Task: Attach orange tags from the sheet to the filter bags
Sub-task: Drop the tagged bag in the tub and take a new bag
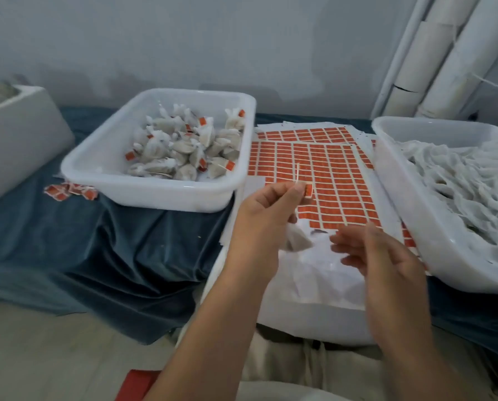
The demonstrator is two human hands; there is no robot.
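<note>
Nearest, the right hand [386, 256] hovered over crumpled white backing paper [308, 273], fingers loose and spread, holding nothing; it was blurred. Just left of it and a little farther, the left hand [263, 218] pinched a small rectangular orange paper tag [308, 190] between thumb and forefinger. The tag stood on end, its long side running up and down, and a pale thread [298, 172] rose from the pinch. A grey-white mesh filter bag [298, 240] hung under that hand; whether the lower fingers held it could not be told.

Beyond lay the flat white sheet of orange tags [337, 180], set in rows with pale gaps, its long axis running near to far between two tubs. The white plastic tub [155, 195] on the left held tied bags with orange tags [181, 146]. The white plastic tub on the right [410, 215] held a heap of white mesh [467, 180]. Both rested on a dark blue cloth [97, 241], with loose orange scraps [68, 191] at the left tub's near-left corner.
</note>
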